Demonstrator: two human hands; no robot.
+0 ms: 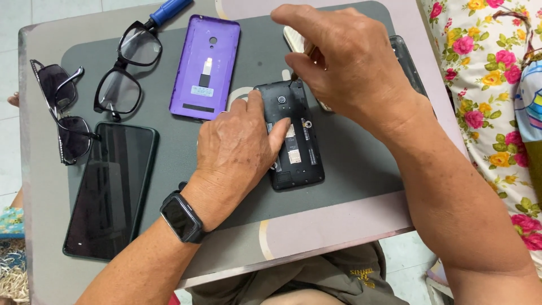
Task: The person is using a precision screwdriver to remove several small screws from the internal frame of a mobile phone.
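Observation:
A black phone (299, 144) with its back cover off lies face down in the middle of the small table (316, 234). My left hand (240, 144), with a dark watch (182, 217) on the wrist, presses down on the phone's left side, fingers spread over it. My right hand (344, 59) hovers above the phone's top end and pinches a thin screwdriver (302, 61) whose tip points down at the phone's upper edge. The purple back cover (206, 68) lies inside up just left of the phone.
A large black phone (110, 189) lies screen up at the left. Clear black-framed glasses (127, 70) and dark sunglasses (62, 110) sit at the upper left, with a blue-handled tool (168, 10) at the top edge. Flowered cloth (497, 85) is at the right.

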